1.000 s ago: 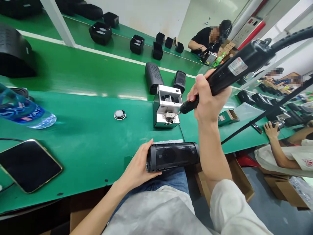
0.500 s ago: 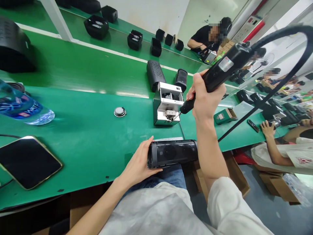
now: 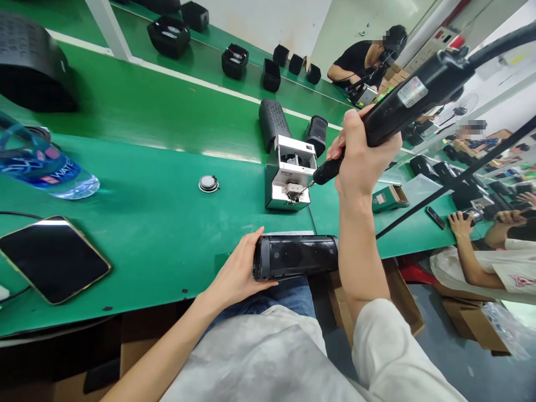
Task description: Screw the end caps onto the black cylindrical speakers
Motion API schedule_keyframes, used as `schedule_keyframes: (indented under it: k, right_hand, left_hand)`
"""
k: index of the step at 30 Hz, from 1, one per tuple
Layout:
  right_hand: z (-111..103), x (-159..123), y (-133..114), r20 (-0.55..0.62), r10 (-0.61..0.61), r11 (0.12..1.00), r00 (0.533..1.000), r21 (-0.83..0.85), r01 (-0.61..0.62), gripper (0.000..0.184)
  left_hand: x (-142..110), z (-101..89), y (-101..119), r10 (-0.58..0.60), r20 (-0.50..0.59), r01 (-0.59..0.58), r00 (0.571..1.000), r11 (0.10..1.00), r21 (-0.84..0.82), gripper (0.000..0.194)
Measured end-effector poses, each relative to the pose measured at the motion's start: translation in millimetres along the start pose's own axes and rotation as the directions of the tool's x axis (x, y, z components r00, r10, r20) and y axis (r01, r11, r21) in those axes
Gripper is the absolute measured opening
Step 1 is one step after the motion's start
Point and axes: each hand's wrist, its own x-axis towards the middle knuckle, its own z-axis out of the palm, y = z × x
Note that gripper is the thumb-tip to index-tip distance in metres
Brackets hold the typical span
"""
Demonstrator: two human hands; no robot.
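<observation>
Oblong black speaker, glossy-faced and matte-ended

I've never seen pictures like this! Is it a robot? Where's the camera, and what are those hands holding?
No robot here, just a person using two bare hands. The camera is worn on their head and looks forward and down, so you see roughly what they see.

The left hand grips one end of a long black case. The right hand holds a black power tool, probably an electric screwdriver, with its thin tip at the front of a small silver machine.

On the green bench you can also see a phone, a small round part and a water bottle.
</observation>
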Motion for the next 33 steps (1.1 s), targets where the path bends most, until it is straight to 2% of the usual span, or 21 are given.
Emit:
schedule_keyframes:
  k: [3,5,8,11,14,17,22,28,31,32,33]
  right_hand:
    - [-5.5,-5.8,-1.6,0.020,0.009,0.998,1.000,0.063,-0.010,0.060]
    - [-10.1,-13.5,-9.2,0.028,-0.016,0.987,0.999,0.162,0.011,0.050]
    - [-15.7,-28.1,-33.8,0.039,-0.047,0.933,0.998,0.357,0.030,0.030]
    - [-15.7,-42.1,-67.0,0.053,0.005,0.844,0.999,0.536,-0.033,0.018]
    - [-10.1,-52.4,-93.1,0.083,0.032,0.780,0.996,0.620,-0.077,0.017]
    - [-4.3,-58.4,-104.6,0.125,0.024,0.779,0.992,0.619,-0.097,0.018]
    - [-1.7,-62.0,-100.7,0.179,-0.050,0.824,0.983,0.563,-0.061,0.013]
    - [11.5,-77.9,-74.5,0.288,0.003,0.829,0.958,0.535,-0.163,0.014]
    - [19.5,-90.7,-67.4,0.364,0.121,0.818,0.923,0.490,-0.301,0.029]
    - [21.6,-93.3,-66.1,0.401,0.159,0.805,0.902,0.477,-0.354,0.035]
    - [23.7,-94.8,-64.6,0.485,0.171,0.787,0.858,0.457,-0.415,0.040]
  left_hand:
    - [0.0,0.1,0.7,0.001,0.002,-0.001,1.000,1.000,0.007,0.134]
    - [-0.1,0.7,0.6,0.007,0.002,-0.007,1.000,1.000,0.005,0.134]
    - [-0.4,2.1,-1.1,0.020,-0.009,-0.020,1.000,1.000,-0.009,0.132]
    - [-0.4,3.8,-4.0,0.038,-0.034,-0.039,0.999,0.999,-0.027,0.132]
    - [-0.5,5.5,-6.8,0.047,-0.054,-0.050,0.997,0.998,-0.048,0.130]
    - [-1.1,7.4,-8.7,0.060,-0.067,-0.064,0.996,0.996,-0.061,0.129]
    - [-2.5,10.1,-9.9,0.055,-0.083,-0.060,0.995,0.996,-0.063,0.131]
    - [0.9,7.1,-6.4,0.047,-0.081,-0.052,0.996,0.997,-0.061,0.130]
    - [-1.8,9.7,-3.8,0.003,-0.089,-0.012,0.996,0.995,-0.098,0.109]
    - [-3.0,11.2,-6.0,-0.028,-0.103,0.017,0.994,0.995,-0.099,0.100]
    - [-3.3,12.9,-10.5,-0.054,-0.108,0.044,0.993,0.995,-0.093,0.092]
